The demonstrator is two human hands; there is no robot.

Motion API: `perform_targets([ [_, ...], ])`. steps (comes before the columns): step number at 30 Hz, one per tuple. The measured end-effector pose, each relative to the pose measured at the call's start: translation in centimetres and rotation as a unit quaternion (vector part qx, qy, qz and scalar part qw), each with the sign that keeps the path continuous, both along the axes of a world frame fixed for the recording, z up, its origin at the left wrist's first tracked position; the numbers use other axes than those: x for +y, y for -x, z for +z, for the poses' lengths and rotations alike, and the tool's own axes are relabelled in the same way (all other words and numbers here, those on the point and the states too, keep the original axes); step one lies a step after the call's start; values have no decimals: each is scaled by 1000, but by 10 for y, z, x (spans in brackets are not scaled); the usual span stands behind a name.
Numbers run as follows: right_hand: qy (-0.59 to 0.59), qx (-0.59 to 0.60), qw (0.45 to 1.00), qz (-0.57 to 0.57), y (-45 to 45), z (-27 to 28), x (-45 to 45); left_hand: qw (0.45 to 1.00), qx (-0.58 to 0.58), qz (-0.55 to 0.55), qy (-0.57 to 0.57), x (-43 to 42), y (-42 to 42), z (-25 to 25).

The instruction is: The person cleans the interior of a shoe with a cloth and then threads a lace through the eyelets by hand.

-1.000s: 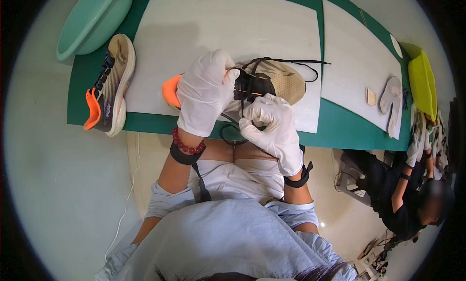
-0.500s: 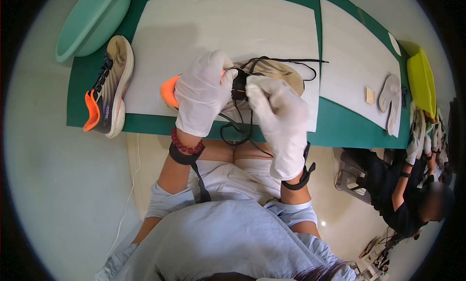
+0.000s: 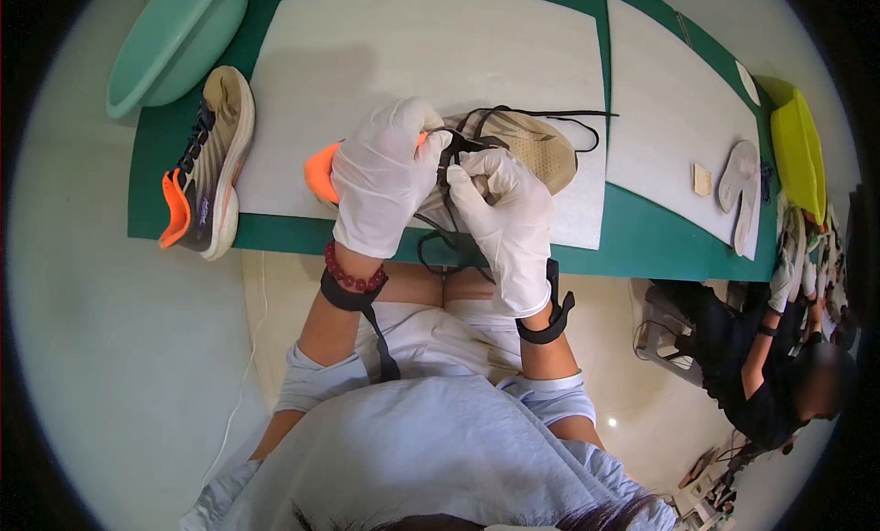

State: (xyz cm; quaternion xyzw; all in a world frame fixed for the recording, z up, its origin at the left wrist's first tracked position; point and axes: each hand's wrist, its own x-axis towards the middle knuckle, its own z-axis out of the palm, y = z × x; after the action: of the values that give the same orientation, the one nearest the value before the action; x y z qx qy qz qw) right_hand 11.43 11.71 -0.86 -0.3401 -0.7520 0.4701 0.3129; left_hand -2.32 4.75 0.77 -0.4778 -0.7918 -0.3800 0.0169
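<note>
A beige running shoe (image 3: pixel 543 153) with an orange heel collar (image 3: pixel 321 172) lies on a white board, its toe to the right. My white-gloved left hand (image 3: pixel 385 183) is closed on the shoe's upper, with thumb and fingertips at the lacing. Close beside it, my right hand (image 3: pixel 506 219), also gloved, pinches the black shoelace (image 3: pixel 449 178) over the middle of the shoe; its fingertips partly hide the lace. One loose lace end (image 3: pixel 550 113) stretches right across the toe. Another loop (image 3: pixel 440 245) hangs over the table's near edge.
A matching laced shoe (image 3: pixel 215 164) stands at the left, beside a mint-green basin (image 3: pixel 170 50). On the right-hand white board (image 3: pixel 660 119) are insole-shaped pieces (image 3: pixel 736 178) and a small tan square (image 3: pixel 701 179). Beyond stands a yellow-green bin (image 3: pixel 799 155). A gloved co-worker (image 3: pixel 747 357) sits at the lower right.
My right hand has moved left and slightly down toward my left hand, its fingers drawn in at the lacing. The dark tongue area is now more covered. My left hand stays nearly in place.
</note>
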Motion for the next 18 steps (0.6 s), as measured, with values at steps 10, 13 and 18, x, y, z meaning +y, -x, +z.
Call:
perform_targets([
  [10, -6, 40, 998, 38, -6, -6, 4, 1000, 5, -5, -5, -1, 1, 0],
  [13, 13, 28, 998, 50, -10, -3, 5, 1000, 9, -15, -21, 0, 2, -2],
  [18, 68, 17, 995, 71, -14, 2, 7, 1000, 8, -17, -14, -1, 2, -3],
])
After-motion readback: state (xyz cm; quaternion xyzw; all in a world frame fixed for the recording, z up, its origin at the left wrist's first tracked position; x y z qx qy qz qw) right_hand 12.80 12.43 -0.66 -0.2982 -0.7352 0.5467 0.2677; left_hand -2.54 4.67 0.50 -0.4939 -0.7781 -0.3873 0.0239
